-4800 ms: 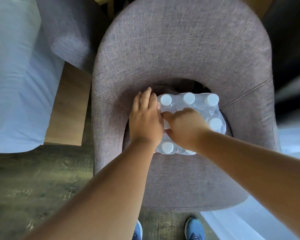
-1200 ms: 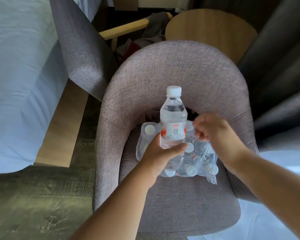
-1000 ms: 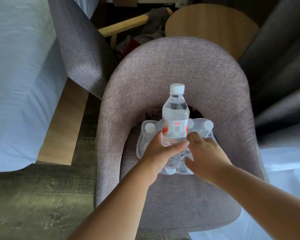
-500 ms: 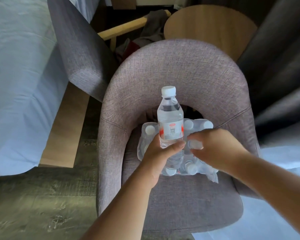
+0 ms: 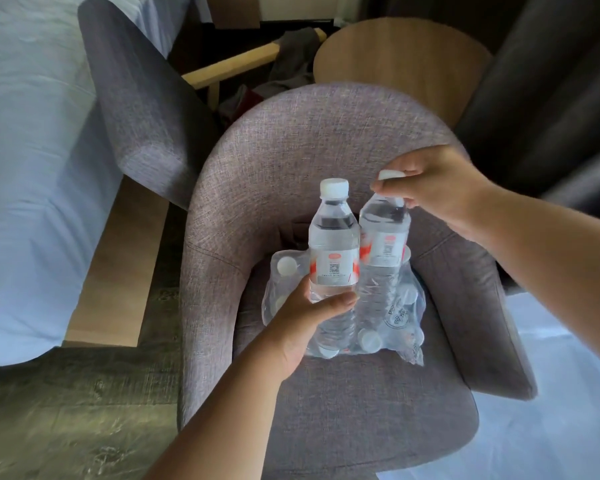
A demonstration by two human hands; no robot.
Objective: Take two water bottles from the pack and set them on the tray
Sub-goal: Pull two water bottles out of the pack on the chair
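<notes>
Both hands hold upright bottles above the pack (image 5: 343,317): left hand (image 5: 312,317) wraps one bottle (image 5: 333,251), right hand (image 5: 440,188) pinches the other bottle (image 5: 383,237) by its cap; no tray visible.

Two bottles (image 5: 333,251) side by side above pack (image 5: 395,327) on chair (image 5: 361,410).

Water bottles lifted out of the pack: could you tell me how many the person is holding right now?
2. The left hand grips one bottle around its lower body; the right hand holds the second bottle by its neck. Others remain in the pack, partly hidden.
</notes>
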